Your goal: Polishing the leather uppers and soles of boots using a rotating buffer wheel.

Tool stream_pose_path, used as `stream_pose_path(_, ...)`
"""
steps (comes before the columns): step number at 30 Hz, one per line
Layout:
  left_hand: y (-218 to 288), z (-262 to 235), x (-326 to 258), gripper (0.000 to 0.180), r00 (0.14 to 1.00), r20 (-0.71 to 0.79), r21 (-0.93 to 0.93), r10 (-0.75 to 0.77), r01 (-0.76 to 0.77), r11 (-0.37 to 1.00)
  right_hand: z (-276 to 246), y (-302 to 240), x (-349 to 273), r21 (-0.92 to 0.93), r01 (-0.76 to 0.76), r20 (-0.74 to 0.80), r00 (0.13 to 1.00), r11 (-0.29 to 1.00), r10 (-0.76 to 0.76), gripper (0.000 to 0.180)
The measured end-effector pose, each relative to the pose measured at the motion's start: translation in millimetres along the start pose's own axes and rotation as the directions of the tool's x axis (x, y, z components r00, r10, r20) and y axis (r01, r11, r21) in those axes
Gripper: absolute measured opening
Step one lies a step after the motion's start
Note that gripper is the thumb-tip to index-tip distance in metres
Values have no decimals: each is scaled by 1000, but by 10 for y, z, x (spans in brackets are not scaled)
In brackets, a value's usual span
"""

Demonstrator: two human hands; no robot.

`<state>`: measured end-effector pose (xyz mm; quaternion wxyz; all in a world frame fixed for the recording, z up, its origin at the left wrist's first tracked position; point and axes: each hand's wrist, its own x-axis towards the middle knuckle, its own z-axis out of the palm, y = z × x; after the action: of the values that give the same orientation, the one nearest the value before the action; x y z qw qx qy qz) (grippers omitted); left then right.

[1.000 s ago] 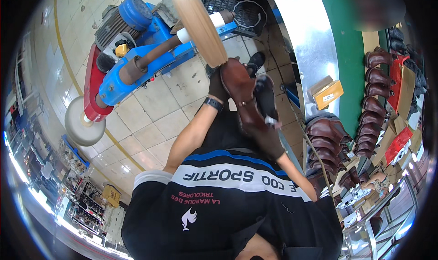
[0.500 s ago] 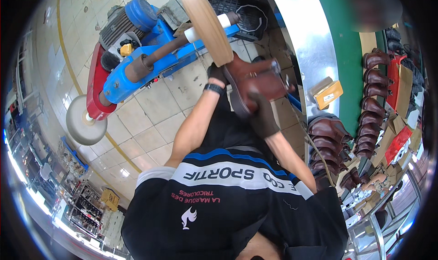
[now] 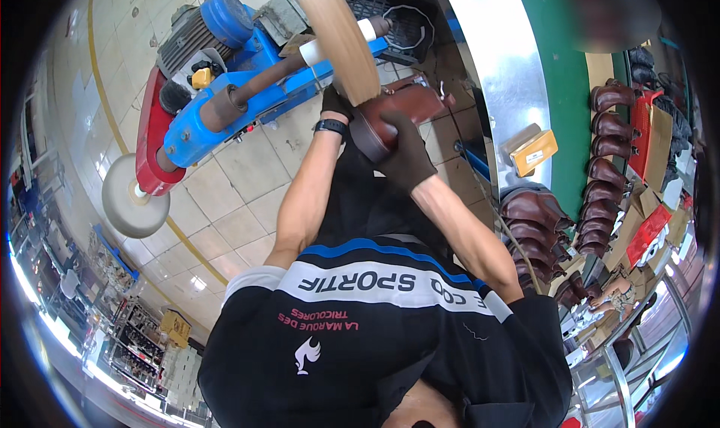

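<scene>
The floor [image 3: 240,173] is pale square tile with a curved yellow line [image 3: 97,75]. Racks of brown boots [image 3: 600,165] stand right; stocked shelves [image 3: 127,330] line the lower left.

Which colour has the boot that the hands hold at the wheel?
Reddish brown boot, seen in the head view.

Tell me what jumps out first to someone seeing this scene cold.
The wide tan buffing wheel at top centre, on the shaft of a blue and red polishing machine, draws the eye first. Right below it, the gloved left hand and right hand press a glossy brown leather boot against it. On the right, rows of brown boots stand on shelves.
</scene>
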<state>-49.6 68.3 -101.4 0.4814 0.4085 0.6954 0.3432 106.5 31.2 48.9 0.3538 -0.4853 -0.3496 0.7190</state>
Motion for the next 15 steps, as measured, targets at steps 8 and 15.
stream_pose_path(8,547,-40,-534,40,978,191,-921,-83,208,330,-337,-200,-561,-106,-212,32,976,972,216,31)
stream_pose_path(15,386,-105,-397,47,963,207,-908,-170,254,333,-135,-307,-199,270,-552,25,823,789,567,32)
